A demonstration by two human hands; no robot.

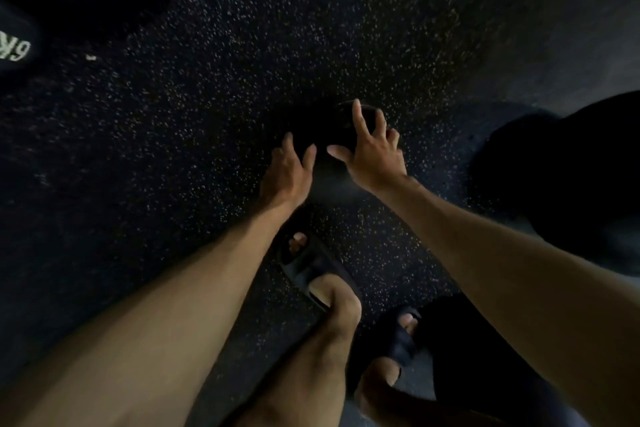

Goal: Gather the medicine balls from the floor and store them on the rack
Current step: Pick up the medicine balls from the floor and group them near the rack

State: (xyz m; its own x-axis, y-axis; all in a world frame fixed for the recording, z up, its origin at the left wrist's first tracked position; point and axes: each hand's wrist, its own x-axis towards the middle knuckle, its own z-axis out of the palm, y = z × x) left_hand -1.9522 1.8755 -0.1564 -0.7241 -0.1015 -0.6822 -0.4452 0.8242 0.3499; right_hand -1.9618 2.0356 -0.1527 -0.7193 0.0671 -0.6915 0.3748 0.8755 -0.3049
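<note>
Black ball (pixel 325 125), likely heavy and smooth: right hand (pixel 374 154) spreads flat over its top, left hand (pixel 289 172) open beside it; best cupped from underneath.

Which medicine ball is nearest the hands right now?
The black ball at centre: the right hand spreads over its top and the left hand flanks it. The white-lettered ball at the left edge and the dark ball at right lie well away.

Left hand (pixel 289 172), right hand (pixel 372 158) extended downward, fingers spread.
</note>
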